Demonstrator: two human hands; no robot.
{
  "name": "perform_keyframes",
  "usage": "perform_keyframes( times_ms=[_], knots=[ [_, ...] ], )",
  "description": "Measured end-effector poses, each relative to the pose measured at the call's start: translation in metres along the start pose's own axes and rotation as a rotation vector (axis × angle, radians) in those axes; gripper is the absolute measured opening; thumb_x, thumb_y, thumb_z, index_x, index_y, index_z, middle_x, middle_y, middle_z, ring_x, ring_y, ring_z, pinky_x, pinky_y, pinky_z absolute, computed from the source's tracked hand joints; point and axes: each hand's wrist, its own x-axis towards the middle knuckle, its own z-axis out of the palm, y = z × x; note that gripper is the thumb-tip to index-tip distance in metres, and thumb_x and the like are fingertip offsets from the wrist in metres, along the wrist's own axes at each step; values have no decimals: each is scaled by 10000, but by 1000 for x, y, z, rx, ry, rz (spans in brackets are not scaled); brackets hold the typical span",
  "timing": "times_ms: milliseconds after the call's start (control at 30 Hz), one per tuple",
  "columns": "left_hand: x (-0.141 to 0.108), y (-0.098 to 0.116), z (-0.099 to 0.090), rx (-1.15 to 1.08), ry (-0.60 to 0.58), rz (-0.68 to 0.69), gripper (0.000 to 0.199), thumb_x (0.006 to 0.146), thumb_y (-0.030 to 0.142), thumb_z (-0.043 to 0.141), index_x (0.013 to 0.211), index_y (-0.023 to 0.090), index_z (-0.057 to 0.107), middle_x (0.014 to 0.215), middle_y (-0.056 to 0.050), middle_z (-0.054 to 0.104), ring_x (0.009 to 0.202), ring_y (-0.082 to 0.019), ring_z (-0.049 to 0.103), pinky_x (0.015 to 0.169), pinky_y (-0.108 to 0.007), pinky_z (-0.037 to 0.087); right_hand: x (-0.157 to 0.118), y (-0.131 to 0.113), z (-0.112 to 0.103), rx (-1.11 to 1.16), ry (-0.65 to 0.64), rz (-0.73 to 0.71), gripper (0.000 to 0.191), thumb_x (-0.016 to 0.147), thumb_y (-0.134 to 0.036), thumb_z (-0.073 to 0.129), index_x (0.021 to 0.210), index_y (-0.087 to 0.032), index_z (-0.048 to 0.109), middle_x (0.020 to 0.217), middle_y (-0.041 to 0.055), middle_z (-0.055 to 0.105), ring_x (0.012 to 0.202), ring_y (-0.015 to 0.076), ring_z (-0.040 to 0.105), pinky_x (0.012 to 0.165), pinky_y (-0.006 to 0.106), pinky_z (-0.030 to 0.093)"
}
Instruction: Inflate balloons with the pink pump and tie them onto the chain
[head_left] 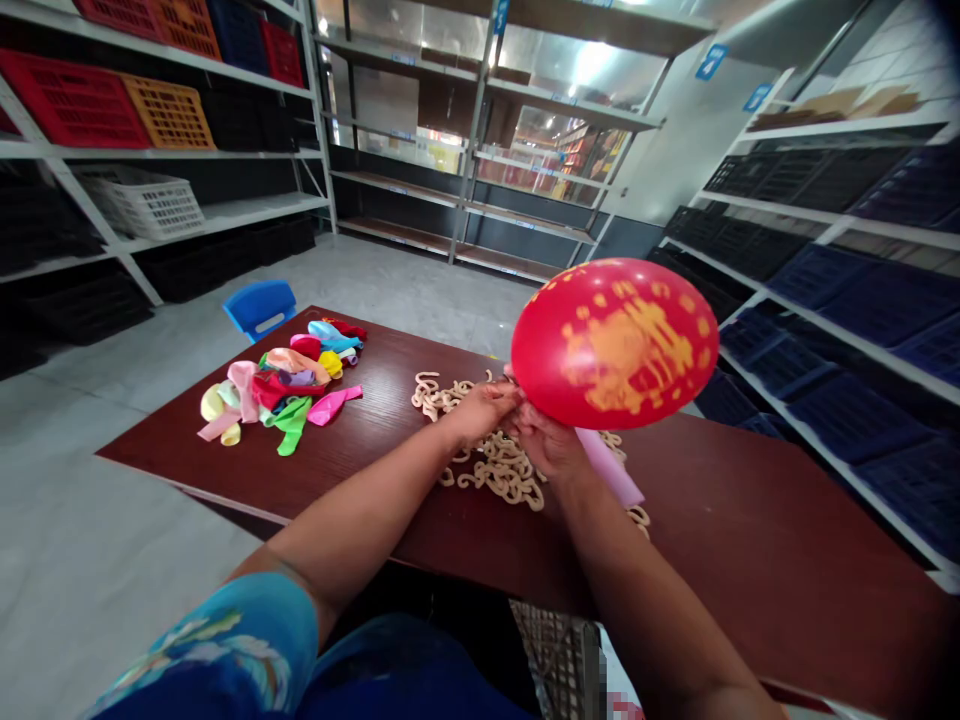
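Observation:
An inflated red balloon (615,343) with yellow printing hangs over the right middle of the dark red table (720,520). My left hand (487,408) is closed at the balloon's neck, its fingertips pressed together. Touching it, my right hand (547,438) is closed around the same neck under the balloon's left end. The neck itself is mostly hidden by the fingers. Beneath both hands lies a pile of beige curled strings (502,475). A pink tube (611,468) rests beside my right hand, partly covered by the balloon.
Uninflated balloons (292,385) of many colours are heaped on the table's left part. Behind the table's left corner stands a blue chair (261,308). Shelves with red, orange and dark crates (169,112) line the left side; more shelves with dark crates (847,290) stand at the right.

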Motion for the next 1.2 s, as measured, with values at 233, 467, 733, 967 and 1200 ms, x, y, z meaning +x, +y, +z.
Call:
perform_keyframes(
  times_ms=[233, 467, 733, 967, 1200],
  knots=[
    [0, 36, -48, -396, 271, 251, 250, 803, 371, 546, 711, 142, 503, 608, 7, 535, 538, -80, 556, 522, -192, 437, 6, 7, 6, -590, 0, -81, 398, 705, -310, 641, 1094, -279, 563, 1135, 25, 605, 1030, 177, 562, 908, 387, 438],
    [0, 36, -106, -397, 787, 440, 284, 789, 406, 544, 672, 166, 445, 545, 44, 462, 458, -57, 486, 471, -173, 394, 54, 17, 34, -1198, -67, -106, 185, 784, -314, 511, 855, -242, 666, 864, 5, 682, 779, 148, 609, 740, 297, 457],
    [4, 14, -122, -166, 1175, 499, 314, 841, 400, 434, 634, 164, 440, 505, 47, 435, 394, -51, 429, 412, -174, 345, 118, 75, 65, -1348, 21, 159, 98, 601, -239, 672, 552, -180, 610, 595, 26, 622, 687, 169, 567, 678, 292, 402],
    [5, 18, -119, -308, 1130, 455, 279, 836, 395, 439, 675, 168, 446, 514, 43, 470, 405, -66, 467, 405, -182, 337, 103, 31, 44, -956, 131, 128, 187, 744, -380, 523, 779, -210, 595, 836, 10, 675, 736, 126, 602, 658, 250, 444],
    [2, 18, -95, -384, 586, 266, 275, 790, 414, 529, 729, 151, 476, 761, -51, 663, 345, -41, 402, 349, -183, 288, 67, -14, 35, -450, 191, -2, 225, 693, -414, 617, 764, -219, 528, 658, -47, 582, 551, 80, 531, 558, 227, 437]
  ],
)
